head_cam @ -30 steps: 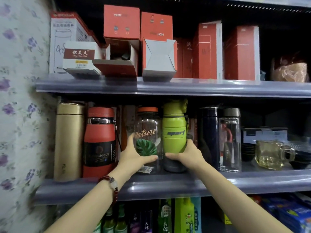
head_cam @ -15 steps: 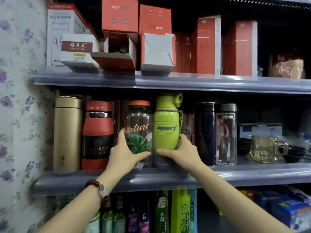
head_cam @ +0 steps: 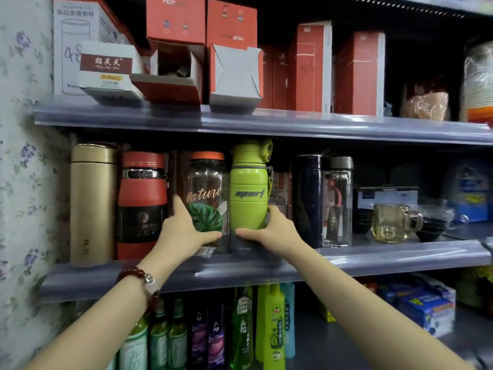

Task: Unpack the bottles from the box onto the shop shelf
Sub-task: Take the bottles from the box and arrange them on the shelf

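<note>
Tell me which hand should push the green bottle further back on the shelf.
Right. The right hand already holds the green bottle low down, while the left hand holds the clear bottle beside it.

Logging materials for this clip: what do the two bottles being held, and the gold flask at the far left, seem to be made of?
Nature bottle, held by the left hand: clear glass or hard plastic, since the items behind show through; orange lid.
Green sport bottle, held by the right hand: opaque matte plastic or silicone, ribbed, with a grey base.
Gold flask: likely brushed metal, given its soft satin sheen.
</note>
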Demonstrator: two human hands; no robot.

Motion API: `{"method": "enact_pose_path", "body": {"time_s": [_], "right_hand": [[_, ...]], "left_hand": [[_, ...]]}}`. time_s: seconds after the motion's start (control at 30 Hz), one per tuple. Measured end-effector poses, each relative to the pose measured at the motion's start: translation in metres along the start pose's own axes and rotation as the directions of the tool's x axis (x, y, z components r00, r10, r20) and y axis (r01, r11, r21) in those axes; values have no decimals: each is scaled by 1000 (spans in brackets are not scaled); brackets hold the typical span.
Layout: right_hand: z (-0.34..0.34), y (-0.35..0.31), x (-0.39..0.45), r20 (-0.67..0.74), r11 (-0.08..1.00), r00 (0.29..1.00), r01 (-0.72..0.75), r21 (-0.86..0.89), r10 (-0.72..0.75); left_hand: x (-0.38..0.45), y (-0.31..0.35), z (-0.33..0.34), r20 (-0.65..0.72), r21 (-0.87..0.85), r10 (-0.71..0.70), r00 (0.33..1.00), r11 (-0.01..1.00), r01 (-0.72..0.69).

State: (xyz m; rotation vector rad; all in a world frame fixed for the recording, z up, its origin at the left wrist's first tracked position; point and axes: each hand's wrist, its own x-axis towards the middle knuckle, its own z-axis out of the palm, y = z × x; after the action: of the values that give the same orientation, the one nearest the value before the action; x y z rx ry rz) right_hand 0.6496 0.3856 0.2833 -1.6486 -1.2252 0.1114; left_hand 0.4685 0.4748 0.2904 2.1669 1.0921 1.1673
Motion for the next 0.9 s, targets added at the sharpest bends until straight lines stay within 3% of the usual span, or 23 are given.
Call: {"method": "enact_pose_path", "body": {"time_s": [0.17, 0.27, 0.37, 0.47, 0.53, 0.63, 0.77, 0.83, 0.9], "right_hand": [[-16, 15, -16, -105, 997, 991, 78, -30, -81], [-40, 28, -27, -227, 986, 962, 136, -94, -154], [-74, 45, -31, -407, 974, 887, 177, -140, -220], [-117, 67, -27, -592, 979, 780, 173, -106, -202], [-143, 81, -18, -621, 994, 777, 109, -27, -102], [-169, 95, 0, -469, 1000, 883, -12, 19, 19], [-171, 93, 21, -170, 1000, 985, -25, 18, 28], [-164, 95, 29, -123, 998, 992, -17, 53, 23], [-156, 100, 34, -166, 999, 986, 12, 51, -3]], "left_hand": [[-30, 14, -5, -178, 28, 183, 967, 983, -181], [-53, 33, 7, -297, 51, 412, 861, 908, -417], [-63, 69, 39, -279, 2, 565, 777, 809, -588], [-60, 108, 91, -118, -276, 446, 887, 844, -461], [-52, 128, 127, 9, -350, 343, 939, 881, -318], [-34, 144, 166, -51, -257, 236, 970, 936, -241], [-6, 145, 186, -91, -233, 20, 996, 972, -40], [5, 141, 191, -60, -243, 16, 998, 969, -30], [11, 135, 192, -75, -227, 48, 996, 972, -64]]}}
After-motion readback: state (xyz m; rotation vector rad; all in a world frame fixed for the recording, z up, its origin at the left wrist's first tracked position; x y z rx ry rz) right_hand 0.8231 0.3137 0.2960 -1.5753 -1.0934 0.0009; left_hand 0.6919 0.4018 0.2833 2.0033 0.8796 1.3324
